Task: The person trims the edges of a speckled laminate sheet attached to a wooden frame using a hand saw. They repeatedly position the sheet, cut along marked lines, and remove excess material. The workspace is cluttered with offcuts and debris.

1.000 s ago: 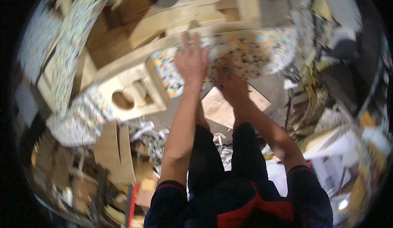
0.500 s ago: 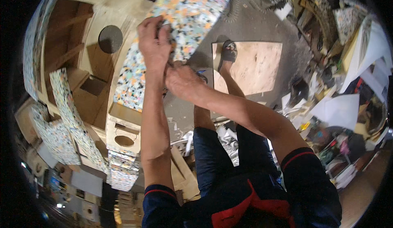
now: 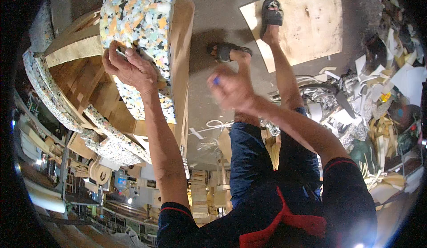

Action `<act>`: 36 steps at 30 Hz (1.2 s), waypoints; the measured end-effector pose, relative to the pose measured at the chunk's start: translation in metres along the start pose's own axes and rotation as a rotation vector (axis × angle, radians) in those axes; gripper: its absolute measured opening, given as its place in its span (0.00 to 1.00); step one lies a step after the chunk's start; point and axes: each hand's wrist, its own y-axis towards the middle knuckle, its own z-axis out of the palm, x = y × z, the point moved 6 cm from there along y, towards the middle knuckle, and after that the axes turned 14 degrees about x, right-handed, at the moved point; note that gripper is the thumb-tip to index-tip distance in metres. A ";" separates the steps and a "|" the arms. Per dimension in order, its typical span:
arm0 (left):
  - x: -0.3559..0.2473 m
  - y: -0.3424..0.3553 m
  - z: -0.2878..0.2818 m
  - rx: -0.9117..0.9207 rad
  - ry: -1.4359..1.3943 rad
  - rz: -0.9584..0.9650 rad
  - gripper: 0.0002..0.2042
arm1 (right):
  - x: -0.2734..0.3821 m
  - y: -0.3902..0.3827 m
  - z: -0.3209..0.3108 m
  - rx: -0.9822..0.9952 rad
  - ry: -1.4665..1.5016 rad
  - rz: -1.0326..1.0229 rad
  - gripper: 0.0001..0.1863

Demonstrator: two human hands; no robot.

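Observation:
My left hand has bent fingers gripping the multicoloured speckled foam piece at a dark cut or recess, on top of a plywood frame. My right hand, blurred, is raised just right of the foam, closed on a small blue object, mostly hidden in the fingers.
A square plywood board lies on the floor under one sandaled foot. Scrap paper, foil and offcuts heap at the right. More foam strips line the frame at left. A cluttered workshop lies behind.
The view has turned; the foam piece and frame now stand upright along the picture's left. My right hand has pulled away from beside my left hand, which stays on the foam.

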 end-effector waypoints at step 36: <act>0.016 -0.005 -0.018 0.097 0.148 -0.072 0.35 | -0.104 0.293 0.052 0.323 1.523 0.691 0.09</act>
